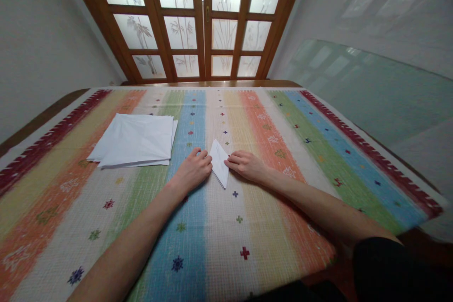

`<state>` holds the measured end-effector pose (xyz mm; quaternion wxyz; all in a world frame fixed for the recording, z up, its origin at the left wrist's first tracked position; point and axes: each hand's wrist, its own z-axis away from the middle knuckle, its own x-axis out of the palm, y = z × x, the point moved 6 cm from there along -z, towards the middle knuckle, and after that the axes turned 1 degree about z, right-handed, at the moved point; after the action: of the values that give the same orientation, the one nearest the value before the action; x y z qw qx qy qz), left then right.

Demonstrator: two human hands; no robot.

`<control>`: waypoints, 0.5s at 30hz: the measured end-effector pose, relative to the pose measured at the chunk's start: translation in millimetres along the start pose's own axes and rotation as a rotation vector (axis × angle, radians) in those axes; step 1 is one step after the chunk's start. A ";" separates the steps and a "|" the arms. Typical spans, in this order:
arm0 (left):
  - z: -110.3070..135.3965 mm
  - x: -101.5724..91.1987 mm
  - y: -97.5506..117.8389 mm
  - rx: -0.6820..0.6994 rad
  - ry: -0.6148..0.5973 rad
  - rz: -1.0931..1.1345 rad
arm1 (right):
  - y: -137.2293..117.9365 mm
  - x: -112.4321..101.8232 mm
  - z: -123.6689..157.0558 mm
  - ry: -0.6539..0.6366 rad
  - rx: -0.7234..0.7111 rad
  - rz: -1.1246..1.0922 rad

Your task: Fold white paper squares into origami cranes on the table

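A small folded white paper (219,162), shaped like a narrow kite, lies on the striped tablecloth (247,226) in the middle of the table. My left hand (193,170) rests at its left edge with the fingers curled and the fingertips pressing on the paper. From the right, my right hand (246,164) touches the paper's other edge, fingers bent and pressing down. Both hands pin the paper flat to the cloth.
A stack of white paper sheets (136,139) lies to the left of the hands. A wooden door with frosted glass panes (198,19) stands beyond the table's far edge. A glass panel (371,85) leans at the right.
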<state>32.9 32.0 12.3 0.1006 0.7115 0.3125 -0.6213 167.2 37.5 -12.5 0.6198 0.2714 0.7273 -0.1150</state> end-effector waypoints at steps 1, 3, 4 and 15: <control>-0.3 0.1 1.7 0.000 -0.022 -0.024 | -1.3 -0.2 1.9 0.008 -0.007 0.003; -1.1 0.2 6.4 -0.017 -0.073 -0.054 | -4.5 -1.5 5.8 0.025 -0.004 0.003; -1.6 0.0 9.5 -0.042 -0.096 -0.061 | -6.6 -2.8 7.4 0.030 0.001 0.002; -2.9 9.2 62.5 -0.331 -0.234 0.110 | -13.8 -14.2 17.2 0.031 0.185 -0.010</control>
<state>71.1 -12.6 -11.1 0.2856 0.6243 0.3572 -0.6333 175.5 13.9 -4.7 0.5803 0.3256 0.7243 -0.1806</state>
